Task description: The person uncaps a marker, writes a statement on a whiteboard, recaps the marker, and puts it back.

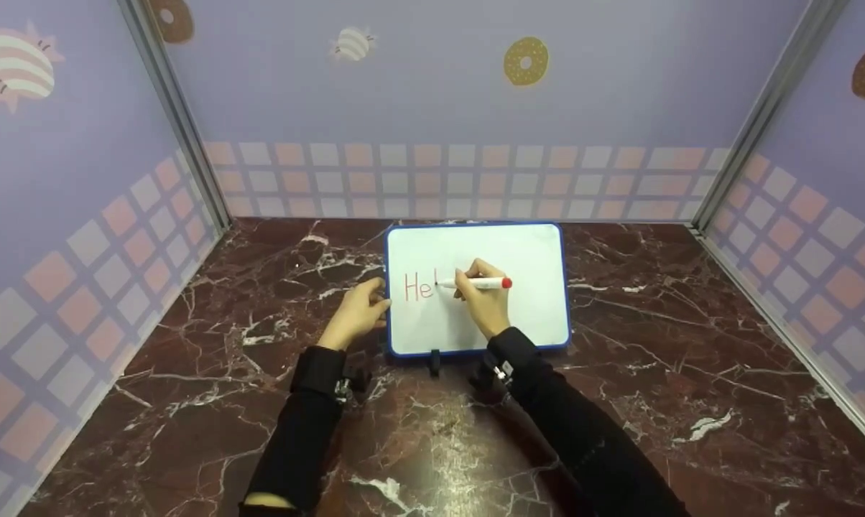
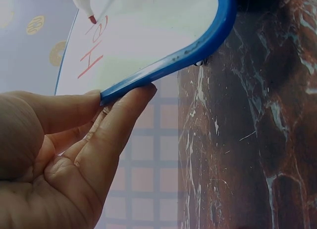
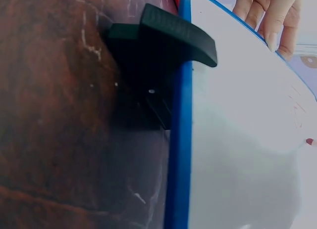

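A small whiteboard (image 1: pixel 533 316) with a blue frame leans on a black stand (image 1: pixel 435 362). Red letters "He" (image 1: pixel 418 288) and an upright stroke beside them are on its left half. My right hand (image 1: pixel 486 298) pinches a white marker (image 1: pixel 468 283) with a red end cap, its tip at the stroke. At the board's left edge, my left hand (image 1: pixel 361 310) grips the blue frame (image 2: pixel 148 76) between thumb and fingers. In the right wrist view the stand's black lip (image 3: pixel 178 38) hooks over the lower frame; the right hand is out of that view.
The board stands on a dark red marbled tabletop (image 1: pixel 210 402). Behind it rises a lilac wall (image 1: pixel 432 100) with pink and white checks, and similar panels flank both sides. Metal posts (image 1: pixel 181 122) mark the corners.
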`<state>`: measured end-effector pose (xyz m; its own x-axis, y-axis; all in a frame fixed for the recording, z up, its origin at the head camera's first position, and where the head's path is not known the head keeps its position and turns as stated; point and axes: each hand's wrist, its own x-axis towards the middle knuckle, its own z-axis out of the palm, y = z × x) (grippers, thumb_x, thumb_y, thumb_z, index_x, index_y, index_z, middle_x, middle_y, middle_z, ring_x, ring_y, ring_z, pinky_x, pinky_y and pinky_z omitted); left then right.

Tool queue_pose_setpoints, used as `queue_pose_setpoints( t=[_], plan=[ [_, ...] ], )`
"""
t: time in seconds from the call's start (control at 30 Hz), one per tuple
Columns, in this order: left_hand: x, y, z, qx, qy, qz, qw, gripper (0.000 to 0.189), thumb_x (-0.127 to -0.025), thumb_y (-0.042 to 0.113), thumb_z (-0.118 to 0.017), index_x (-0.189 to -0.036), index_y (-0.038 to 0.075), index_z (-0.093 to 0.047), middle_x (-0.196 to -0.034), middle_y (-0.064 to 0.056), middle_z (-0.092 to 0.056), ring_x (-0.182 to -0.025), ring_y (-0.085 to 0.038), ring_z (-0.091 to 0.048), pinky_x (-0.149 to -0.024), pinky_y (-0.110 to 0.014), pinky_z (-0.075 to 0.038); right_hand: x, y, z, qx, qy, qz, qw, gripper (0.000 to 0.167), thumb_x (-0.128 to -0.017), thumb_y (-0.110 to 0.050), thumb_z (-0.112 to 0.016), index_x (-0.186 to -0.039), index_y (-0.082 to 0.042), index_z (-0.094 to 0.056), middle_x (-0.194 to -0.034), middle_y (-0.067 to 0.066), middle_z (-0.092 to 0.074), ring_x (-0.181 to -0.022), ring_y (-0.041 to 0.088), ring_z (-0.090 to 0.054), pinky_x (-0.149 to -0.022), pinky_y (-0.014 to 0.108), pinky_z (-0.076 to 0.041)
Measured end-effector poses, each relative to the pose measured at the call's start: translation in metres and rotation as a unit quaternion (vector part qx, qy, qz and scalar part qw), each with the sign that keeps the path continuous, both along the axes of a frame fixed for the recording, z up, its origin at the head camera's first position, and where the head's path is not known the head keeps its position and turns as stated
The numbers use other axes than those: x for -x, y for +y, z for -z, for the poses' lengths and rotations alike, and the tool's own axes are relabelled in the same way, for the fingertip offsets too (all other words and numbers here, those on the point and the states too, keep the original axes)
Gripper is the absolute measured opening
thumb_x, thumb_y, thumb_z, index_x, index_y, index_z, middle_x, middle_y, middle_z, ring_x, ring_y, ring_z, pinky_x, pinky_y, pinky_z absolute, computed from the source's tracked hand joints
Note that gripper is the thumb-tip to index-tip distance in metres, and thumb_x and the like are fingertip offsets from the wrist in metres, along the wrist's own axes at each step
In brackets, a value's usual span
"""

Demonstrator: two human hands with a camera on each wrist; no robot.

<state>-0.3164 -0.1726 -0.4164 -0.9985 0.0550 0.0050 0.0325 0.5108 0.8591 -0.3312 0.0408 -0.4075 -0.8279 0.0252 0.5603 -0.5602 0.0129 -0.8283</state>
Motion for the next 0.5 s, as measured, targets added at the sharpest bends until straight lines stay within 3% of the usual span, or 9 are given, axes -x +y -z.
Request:
queue_pose_setpoints(
  t=[0.3, 0.5],
  plan=[
    [0.0011, 0.0004, 0.0007, 0.004, 0.008, -0.006, 0.9999, 0.042, -0.101, 0.001, -0.051, -0.141, -0.008, -0.043, -0.123, -0.033, -0.06, -0.105, -0.042, -0.065, -0.085, -0.041, -0.063, -0.0063, 0.0036, 0.0006, -0.031, -0.001, -0.002, 0.9995, 0.024, -0.085, 0.013, -0.058, -0.065, 0.017, -0.046, -0.06, 0.038, -0.056, -0.047, 0.017, -0.056, -0.045, 0.014, -0.039],
    [0.0009, 0.0002, 0.0009, 0.007, 0.008, -0.012, 0.9999, 0.043, -0.101, 0.002, -0.051, -0.141, -0.009, -0.043, -0.123, -0.033, -0.059, -0.104, -0.041, -0.065, -0.084, -0.041, -0.063, -0.0064, 0.0049, -0.0001, -0.034, 0.019, 0.012, 0.9992, 0.024, -0.085, 0.014, -0.057, -0.065, 0.018, -0.044, -0.059, 0.035, -0.055, -0.048, 0.033, -0.057, -0.046, 0.014, -0.037]
  ],
)
